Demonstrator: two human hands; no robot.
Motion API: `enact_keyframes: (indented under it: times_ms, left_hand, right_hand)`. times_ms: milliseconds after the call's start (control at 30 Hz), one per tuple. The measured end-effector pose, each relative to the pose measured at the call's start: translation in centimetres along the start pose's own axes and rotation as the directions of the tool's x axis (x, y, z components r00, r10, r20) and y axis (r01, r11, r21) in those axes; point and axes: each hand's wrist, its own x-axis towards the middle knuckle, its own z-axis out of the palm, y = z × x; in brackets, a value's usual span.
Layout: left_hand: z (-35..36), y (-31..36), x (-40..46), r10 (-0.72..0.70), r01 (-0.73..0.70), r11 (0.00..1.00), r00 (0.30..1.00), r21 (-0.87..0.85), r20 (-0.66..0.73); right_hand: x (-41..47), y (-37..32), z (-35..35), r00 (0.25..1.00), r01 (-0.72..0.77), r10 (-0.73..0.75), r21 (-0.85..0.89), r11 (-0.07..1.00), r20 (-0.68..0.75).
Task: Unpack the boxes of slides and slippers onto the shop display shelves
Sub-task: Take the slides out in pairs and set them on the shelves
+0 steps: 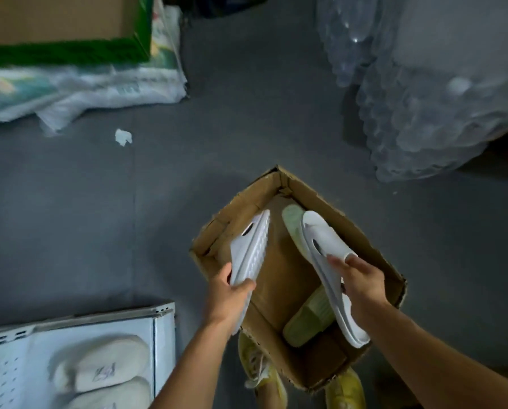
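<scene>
An open brown cardboard box point(373, 249) stands on the grey floor at my feet. My left hand point(229, 293) grips the heel end of a white slide point(251, 246), held on edge over the box's left side. My right hand point(362, 284) grips a second white slide point(326, 246) by its strap, lifted over the box's right side. Two pale green slides lie inside the box, one point(308, 320) near me and one point(292, 221) at the far end, partly hidden by the white slide.
A white metal display shelf point(164, 335) at the lower left carries a pair of cream slippers point(99, 364). A green-edged carton point(70, 51) on white sacks sits far left. Clear plastic packaging point(423, 113) is piled at the right. My yellow shoes point(261, 370) show under the box.
</scene>
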Motion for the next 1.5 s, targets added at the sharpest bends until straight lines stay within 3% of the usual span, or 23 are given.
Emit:
enact_keyframes:
  times_ms: [100, 267, 400, 567, 700, 800, 900, 1300, 1500]
  left_hand:
    - [-0.3, 1.8, -5.6, 0.095, -0.087, 0.993, 0.989, 0.074, -0.117]
    - [0.1, 5.4, -15.5, 0.307, -0.205, 0.91, 0.918, 0.361, -0.252]
    - [-0.4, 5.1, -20.3, 0.435, -0.343, 0.891, 0.831, 0.297, -0.346]
    - [-2.2, 4.0, -24.8, 0.567, -0.532, 0.823, 0.743, 0.201, -0.355]
    - [-4.0, 3.1, -29.3, 0.336, -0.372, 0.917, 0.915, -0.146, -0.221]
    - [-5.9, 0.8, -33.1, 0.227, -0.326, 0.835, 0.938, -0.442, -0.262]
    - [-7.5, -3.0, -38.1, 0.1, -0.303, 0.734, 0.933, -0.608, -0.345]
    - [-14.0, -23.3, -61.7, -0.09, -0.348, 0.609, 0.863, -0.713, -0.498]
    - [-16.1, -29.6, -70.5, -0.191, -0.433, 0.566, 0.759, -0.701, -0.623]
  right_hand:
    - [-4.5, -2.4, 0.2, 1.0, 0.0, -0.001, 0.047, 0.999, 0.022]
    - [-12.3, -4.8, 0.1, 0.989, -0.008, -0.011, 0.122, 0.992, 0.149]
    - [-17.1, -6.0, -0.7, 0.971, -0.048, 0.003, 0.185, 0.982, 0.238]
    - [-22.0, -6.1, -1.7, 0.931, -0.019, -0.032, 0.135, 0.991, 0.364]
    - [-26.1, -4.6, -2.7, 0.907, 0.035, -0.056, 0.058, 0.998, 0.418]
    - [-30.4, -2.2, -3.7, 0.865, 0.092, -0.095, 0.031, 0.995, 0.493]
    - [-35.6, 1.2, -4.6, 0.814, 0.164, -0.122, -0.024, 0.986, 0.567]
    - [-56.4, 16.5, -10.7, 0.595, 0.38, -0.072, -0.202, 0.903, 0.8]
    - [-63.9, 20.2, -12.4, 0.473, 0.531, -0.034, -0.254, 0.809, 0.88]
